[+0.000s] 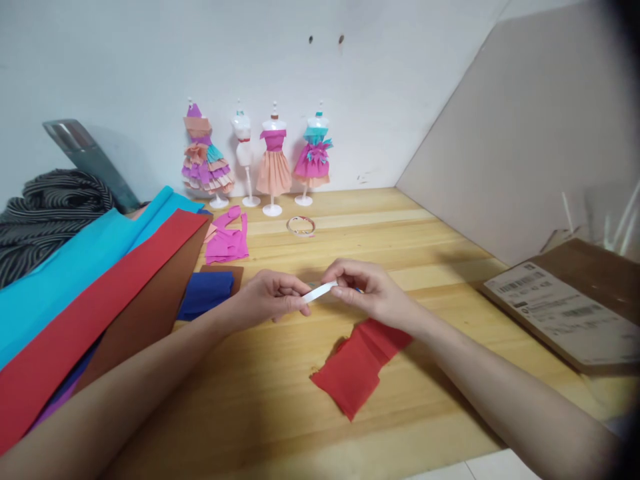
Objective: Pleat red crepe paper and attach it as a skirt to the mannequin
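Note:
Both my hands meet over the middle of the wooden table (pixel 450 240). My left hand (pixel 270 297) and my right hand (pixel 357 287) each pinch one end of a short white strip (pixel 320 291), which looks like tape, held just above the wood. Below my right wrist lies a folded piece of red crepe paper (pixel 357 370). A small roll of tape (pixel 301 226) lies flat farther back on the table.
Several small mannequins (pixel 273 163) in paper dresses stand along the back wall. Large cyan, red and brown paper sheets (pixel 100 280) lie at the left, with pink (pixel 227 241) and blue (pixel 205 293) pieces beside them. A cardboard box (pixel 565 307) sits at the right.

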The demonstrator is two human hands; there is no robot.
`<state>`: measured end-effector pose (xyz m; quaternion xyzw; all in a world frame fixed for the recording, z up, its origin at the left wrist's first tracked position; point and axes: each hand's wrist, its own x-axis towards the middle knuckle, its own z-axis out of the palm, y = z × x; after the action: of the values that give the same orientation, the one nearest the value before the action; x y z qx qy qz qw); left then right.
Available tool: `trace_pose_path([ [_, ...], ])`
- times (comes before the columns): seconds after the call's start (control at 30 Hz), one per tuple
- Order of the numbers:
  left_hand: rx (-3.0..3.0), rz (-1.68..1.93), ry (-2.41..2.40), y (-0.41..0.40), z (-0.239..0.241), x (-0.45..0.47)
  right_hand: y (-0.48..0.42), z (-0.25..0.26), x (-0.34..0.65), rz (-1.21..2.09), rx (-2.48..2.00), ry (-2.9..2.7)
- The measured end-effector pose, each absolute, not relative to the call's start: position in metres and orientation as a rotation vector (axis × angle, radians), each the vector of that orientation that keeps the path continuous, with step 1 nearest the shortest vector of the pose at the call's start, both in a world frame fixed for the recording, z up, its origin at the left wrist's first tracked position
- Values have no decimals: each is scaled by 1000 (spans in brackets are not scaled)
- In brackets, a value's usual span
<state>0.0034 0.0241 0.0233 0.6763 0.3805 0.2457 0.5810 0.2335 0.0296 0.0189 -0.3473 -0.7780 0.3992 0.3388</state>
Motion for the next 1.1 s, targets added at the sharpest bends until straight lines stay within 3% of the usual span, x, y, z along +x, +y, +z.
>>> trace_pose_path([
  [0.37, 1227, 647, 521, 40, 7, -11, 30, 21, 233, 1125, -963, -1800],
  [0.63, 1374, 842, 947, 37, 30, -11, 28, 15, 230, 1064, -936, -1888],
  [0.97, 1992, 981, 1135, 9, 36, 13, 15, 13, 225, 509, -965, -2117],
  [1.1, 2068, 808, 1266, 4, 36, 22, 9, 11, 222, 375, -919, -2162],
])
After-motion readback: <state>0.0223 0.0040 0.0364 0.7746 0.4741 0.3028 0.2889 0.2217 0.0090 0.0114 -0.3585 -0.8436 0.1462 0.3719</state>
